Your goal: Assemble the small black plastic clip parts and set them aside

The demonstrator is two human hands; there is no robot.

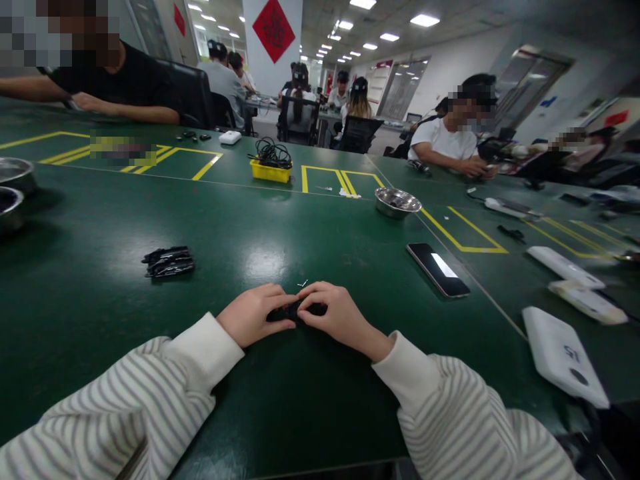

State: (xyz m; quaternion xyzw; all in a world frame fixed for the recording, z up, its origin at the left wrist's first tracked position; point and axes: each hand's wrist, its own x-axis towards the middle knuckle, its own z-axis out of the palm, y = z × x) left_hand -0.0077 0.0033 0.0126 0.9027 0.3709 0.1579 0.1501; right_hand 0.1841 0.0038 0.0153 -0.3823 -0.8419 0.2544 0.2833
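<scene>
So the black part [286,312] is down low over the counter [300,230], right in front of the person and between both hands. The left hand [257,313] has a closed grip on one end, thumb on the near side and fingers over the far side. The right hand [340,315] has thumb and fingertips pinched together at the other end; can't really tell how firmly, since the fingers cover most of it.

Handling-wise, it's probably light and stiff, likely plastic, so a fingertip hold should be plenty. If it's as smooth as it looks, it might slip a bit. Best bet is taking it by the two ends and going easy on the middle, in case there's anything thin or snappable there. Those tiny metallic bits [303,284] just beyond the fingers look easy to knock away, so elbows-out moves seem risky.
</scene>
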